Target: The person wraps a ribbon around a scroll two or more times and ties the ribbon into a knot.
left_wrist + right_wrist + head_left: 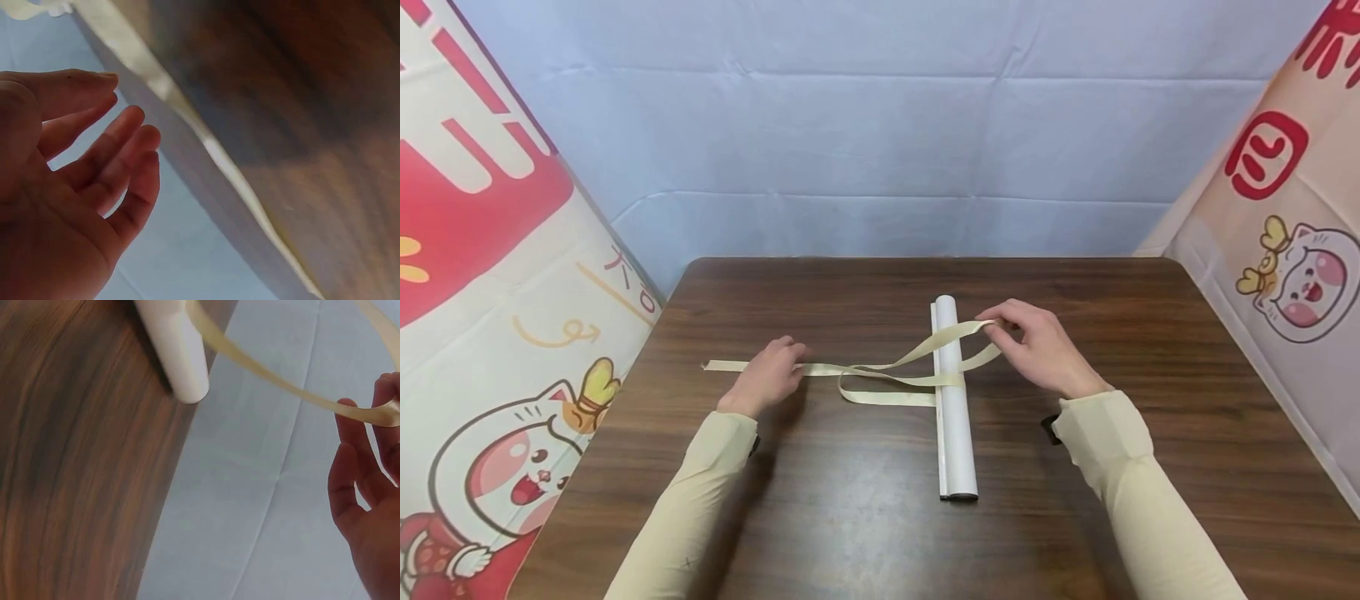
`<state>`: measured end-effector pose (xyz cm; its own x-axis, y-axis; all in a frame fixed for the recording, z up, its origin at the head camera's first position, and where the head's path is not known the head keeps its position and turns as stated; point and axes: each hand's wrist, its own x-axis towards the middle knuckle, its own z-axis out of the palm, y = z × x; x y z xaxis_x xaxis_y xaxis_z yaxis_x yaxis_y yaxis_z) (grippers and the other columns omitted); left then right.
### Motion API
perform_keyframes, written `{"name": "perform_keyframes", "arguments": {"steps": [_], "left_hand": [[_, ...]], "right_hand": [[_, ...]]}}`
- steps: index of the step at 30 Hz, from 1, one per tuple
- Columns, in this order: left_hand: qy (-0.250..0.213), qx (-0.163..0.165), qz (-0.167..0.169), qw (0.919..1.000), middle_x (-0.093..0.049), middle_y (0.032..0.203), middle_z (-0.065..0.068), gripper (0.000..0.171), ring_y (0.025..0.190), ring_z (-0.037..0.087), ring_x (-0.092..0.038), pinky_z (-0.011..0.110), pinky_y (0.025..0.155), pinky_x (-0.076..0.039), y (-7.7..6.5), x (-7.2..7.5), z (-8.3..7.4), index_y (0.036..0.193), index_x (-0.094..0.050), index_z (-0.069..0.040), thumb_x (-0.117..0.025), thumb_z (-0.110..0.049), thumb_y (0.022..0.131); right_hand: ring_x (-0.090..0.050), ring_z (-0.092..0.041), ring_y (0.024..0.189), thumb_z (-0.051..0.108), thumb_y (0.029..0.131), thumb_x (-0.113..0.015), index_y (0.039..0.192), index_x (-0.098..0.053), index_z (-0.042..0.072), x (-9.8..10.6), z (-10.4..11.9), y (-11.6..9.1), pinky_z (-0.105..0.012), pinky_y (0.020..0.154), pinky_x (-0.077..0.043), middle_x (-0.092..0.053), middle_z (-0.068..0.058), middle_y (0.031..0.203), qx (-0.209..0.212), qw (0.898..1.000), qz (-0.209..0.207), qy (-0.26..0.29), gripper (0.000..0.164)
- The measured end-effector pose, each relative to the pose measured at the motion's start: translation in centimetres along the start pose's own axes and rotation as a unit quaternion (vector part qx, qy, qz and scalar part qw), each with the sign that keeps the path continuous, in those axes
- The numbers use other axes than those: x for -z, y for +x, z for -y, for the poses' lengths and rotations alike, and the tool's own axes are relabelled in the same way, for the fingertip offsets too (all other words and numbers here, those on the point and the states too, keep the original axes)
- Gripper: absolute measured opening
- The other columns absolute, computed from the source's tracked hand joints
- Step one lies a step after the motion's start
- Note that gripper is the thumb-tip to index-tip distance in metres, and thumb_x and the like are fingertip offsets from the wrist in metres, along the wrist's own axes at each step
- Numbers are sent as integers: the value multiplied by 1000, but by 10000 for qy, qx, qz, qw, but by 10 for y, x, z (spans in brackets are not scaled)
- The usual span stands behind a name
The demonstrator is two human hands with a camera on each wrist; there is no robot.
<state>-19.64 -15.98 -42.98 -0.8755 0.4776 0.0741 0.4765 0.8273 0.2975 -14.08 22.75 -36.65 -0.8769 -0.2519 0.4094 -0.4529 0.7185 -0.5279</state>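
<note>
A white roll (957,442) with a dark lower end lies lengthwise on the wooden table. A cream satin ribbon (895,399) passes round its middle, with its strands looped and crossed to the left of it. To the right of the roll, my right hand (1037,350) pinches a raised part of the ribbon between thumb and fingers; the right wrist view shows that strand (269,376) bowing up from the roll. My left hand (765,377) hovers over the ribbon's left tail. In the left wrist view its fingers (134,181) are loosely bent around nothing, with the ribbon (215,152) beyond them.
The brown table (850,525) reaches back to a pale blue cloth backdrop (865,142). Printed cartoon banners hang at the left (512,400) and the right (1270,250). The ribbon's left end lies flat on the table.
</note>
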Motion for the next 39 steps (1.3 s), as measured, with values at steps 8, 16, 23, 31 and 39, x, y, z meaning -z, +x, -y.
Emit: {"name": "perform_keyframes", "arguments": {"steps": [8,16,23,31,39], "left_hand": [[137,404,397,9983,-63,103,12,22,95,31,-62,51,81,-50,-4,-8,14,109,-69,-8,-65,-16,89],[-192,553,414,9974,-56,90,7,6,80,25,-56,46,77,-49,-6,-6,23,82,-66,-12,-67,-17,86],[-360,607,458,9965,-58,94,7,8,95,30,-59,58,84,-42,-8,0,31,81,-62,-13,-66,-19,85],[-499,755,361,9952,-73,98,5,5,100,32,-65,53,82,-35,-12,6,44,85,-60,-16,-64,-17,88],[-552,846,288,9945,-74,97,7,6,99,32,-65,53,81,-35,-16,11,50,90,-61,-10,-61,-16,91]], "right_hand": [[-47,-8,71,12,95,-59,106,-69,8,7,-27,-8,-20,65,-38,-63,-4,88,-519,9974,-491,-88,15],[-42,-12,65,19,97,-55,109,-69,10,18,-49,-17,-24,62,-32,-55,-4,79,-1274,9879,-845,-276,20],[-41,-14,63,27,97,-52,114,-67,12,33,-65,-25,-26,60,-31,-50,-5,74,-1909,9760,-951,-436,27],[-42,-7,64,32,97,-49,113,-67,12,52,-81,-33,-25,63,-33,-50,9,71,-2664,9501,-1514,-590,32],[-47,8,61,27,93,-50,101,-68,14,67,-95,-33,-15,66,-37,-46,34,58,-3775,8922,-2456,332,24]]}}
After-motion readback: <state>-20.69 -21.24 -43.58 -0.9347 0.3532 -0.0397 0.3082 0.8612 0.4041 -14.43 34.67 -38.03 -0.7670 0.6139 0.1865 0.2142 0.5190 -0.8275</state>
